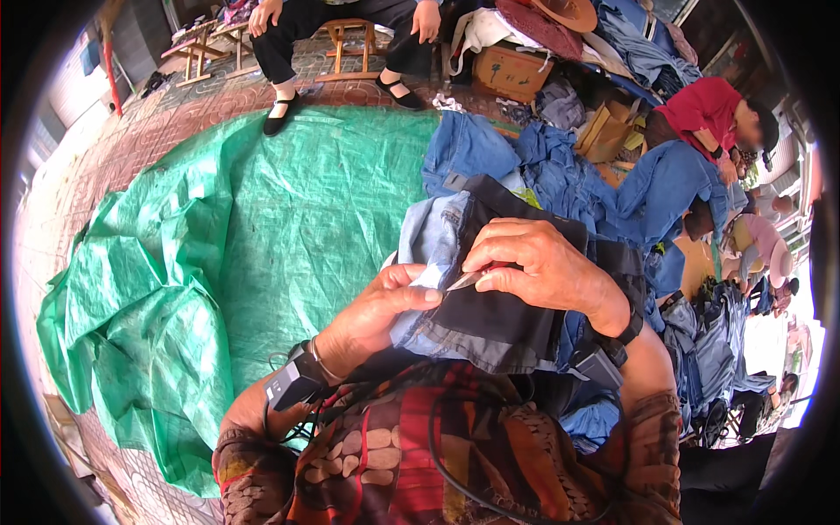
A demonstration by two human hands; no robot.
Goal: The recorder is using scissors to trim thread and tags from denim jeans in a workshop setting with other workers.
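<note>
The left hand (376, 311) came up from the lower edge with a wrist-strapped device, its thumb and fingers pinched on a pale blue denim edge of the garment (490, 306) bunched in the person's lap. The right hand (542, 267) arched over the top of the garment, knuckles raised, fingers closed around a small cutting tool (468, 280) with a red grip; its thin metal tip pointed toward the left thumb, almost touching the cloth there. The garment mixed light washed denim with a dark, nearly black panel, folded and creased. Both forearms wore a patterned red and brown sleeve.

Beyond, a crinkled green tarpaulin (262, 227) covered the ground, its near left corner heaped in folds. Along its far right edge lay a pile of blue jeans (569, 175). Farther off, a seated person in black trousers (324, 35) sat on a wooden stool, and a person in a red top (709, 109) bent over the denim.
</note>
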